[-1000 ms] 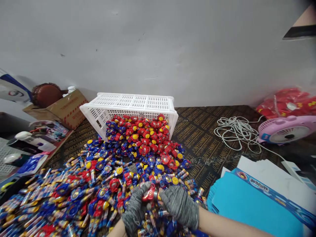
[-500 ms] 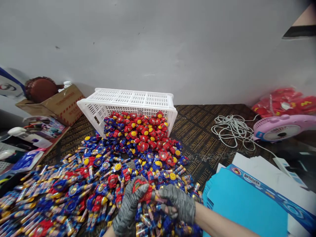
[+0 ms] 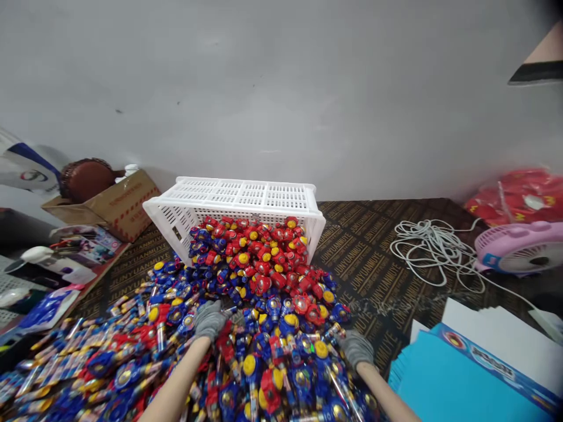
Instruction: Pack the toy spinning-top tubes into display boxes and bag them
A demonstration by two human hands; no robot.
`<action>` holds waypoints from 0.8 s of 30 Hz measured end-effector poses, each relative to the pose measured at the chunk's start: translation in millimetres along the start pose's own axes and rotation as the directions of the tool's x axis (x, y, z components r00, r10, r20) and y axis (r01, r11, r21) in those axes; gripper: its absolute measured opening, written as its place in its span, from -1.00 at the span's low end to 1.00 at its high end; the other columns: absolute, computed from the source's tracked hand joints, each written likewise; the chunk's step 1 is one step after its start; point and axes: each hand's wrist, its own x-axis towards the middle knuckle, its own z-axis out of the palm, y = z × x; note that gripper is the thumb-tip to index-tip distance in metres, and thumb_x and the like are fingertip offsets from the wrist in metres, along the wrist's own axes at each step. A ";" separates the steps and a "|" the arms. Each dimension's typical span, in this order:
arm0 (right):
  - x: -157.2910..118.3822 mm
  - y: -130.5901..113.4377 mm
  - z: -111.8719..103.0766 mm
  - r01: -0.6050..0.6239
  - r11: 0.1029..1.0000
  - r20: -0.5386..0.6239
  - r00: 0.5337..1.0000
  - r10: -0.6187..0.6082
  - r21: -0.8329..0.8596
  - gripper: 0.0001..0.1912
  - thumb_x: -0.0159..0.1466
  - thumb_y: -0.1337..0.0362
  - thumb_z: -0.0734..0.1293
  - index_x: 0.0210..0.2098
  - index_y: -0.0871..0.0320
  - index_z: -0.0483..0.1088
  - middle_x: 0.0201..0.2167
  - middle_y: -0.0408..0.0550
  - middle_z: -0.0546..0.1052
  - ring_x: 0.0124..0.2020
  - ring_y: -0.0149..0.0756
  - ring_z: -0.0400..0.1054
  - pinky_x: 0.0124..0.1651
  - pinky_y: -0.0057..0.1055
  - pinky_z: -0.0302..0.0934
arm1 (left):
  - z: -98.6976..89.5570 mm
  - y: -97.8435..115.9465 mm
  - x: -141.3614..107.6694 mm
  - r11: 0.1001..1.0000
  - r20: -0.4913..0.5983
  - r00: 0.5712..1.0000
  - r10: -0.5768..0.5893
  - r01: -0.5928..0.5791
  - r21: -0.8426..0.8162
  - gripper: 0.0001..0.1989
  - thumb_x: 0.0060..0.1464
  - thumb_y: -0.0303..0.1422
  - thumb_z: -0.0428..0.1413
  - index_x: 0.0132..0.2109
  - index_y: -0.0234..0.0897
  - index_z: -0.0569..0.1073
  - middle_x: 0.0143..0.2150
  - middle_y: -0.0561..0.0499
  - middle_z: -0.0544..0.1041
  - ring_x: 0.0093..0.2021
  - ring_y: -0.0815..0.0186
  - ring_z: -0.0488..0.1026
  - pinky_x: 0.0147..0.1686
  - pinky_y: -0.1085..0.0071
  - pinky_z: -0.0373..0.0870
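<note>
- Big plain grey wall (image 3: pixel 281 111) across the whole back, a few small dark scuffs on it.
- Below that, the tabletop (image 3: pixel 365 234), covered in dark sheeting with gold lettering printed all over.
- The toy pile (image 3: pixel 264 319) takes up most of the near left and middle: red and blue plastic bits with round yellow parts, plus lots of slim printed tubes, thickest toward the left. It runs from inside the crate down to the near edge.
- White slatted crate (image 3: pixel 246 194) tipped on its side behind the pile, mouth facing the person. Mostly red toys inside, blue ones bunched at its left.
- Stack of bright blue sheets (image 3: pixel 444 378) at near right, a printed strip and white sheets beside it.
- Cardboard box (image 3: pixel 125 208) back left, with a brown round thing (image 3: pixel 88 179) sitting in it.
- Pink fan (image 3: pixel 519 249) over on the right, red plastic-wrapped stuff (image 3: pixel 523 193) just behind it.
- Messy white cord (image 3: pixel 433 252) heaped left of the fan.
- Both hands wear grey gloves and are well apart. Left hand (image 3: pixel 210 320) is down on the middle of the pile, right hand (image 3: pixel 357 348) at its right edge. Fingers are too blurred or hidden, so can't tell if either one's gripping anything.
</note>
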 end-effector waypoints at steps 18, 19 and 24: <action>8.1 -3.6 -4.3 -0.028 0.786 -0.017 0.999 0.049 0.617 -0.56 0.13 -0.07 0.18 -0.32 0.18 0.43 -0.41 0.03 0.55 -0.37 -0.14 0.48 -0.31 -0.28 0.37 | 16.4 63.5 42.8 0.973 0.083 0.980 0.178 -0.163 -0.164 -0.56 0.02 -0.34 0.10 0.07 -0.33 0.33 -0.01 -0.22 0.46 -0.02 0.07 0.44 -0.05 0.15 0.37; -0.5 -13.1 -8.2 0.025 0.756 -0.029 1.000 -0.008 0.654 -0.53 0.12 -0.06 0.20 -0.21 0.18 0.42 -0.34 0.01 0.56 -0.34 -0.15 0.49 -0.26 -0.27 0.39 | 13.6 60.8 27.8 0.970 0.071 0.987 0.142 -0.125 -0.207 -0.56 0.09 -0.26 0.03 0.10 -0.32 0.29 -0.08 -0.17 0.49 -0.14 0.14 0.48 -0.17 0.21 0.42; -54.6 -62.6 -22.7 0.490 0.653 -0.154 0.851 -0.502 0.578 -0.50 0.16 0.08 0.29 0.04 0.15 0.38 0.03 0.07 0.48 0.08 -0.09 0.34 0.17 -0.16 0.20 | 7.7 70.8 -63.0 0.470 0.358 0.933 0.043 0.297 -0.831 -0.56 0.04 -0.05 0.05 -0.13 -0.34 0.46 -0.50 0.04 0.44 -0.62 0.42 0.31 -0.64 0.50 0.25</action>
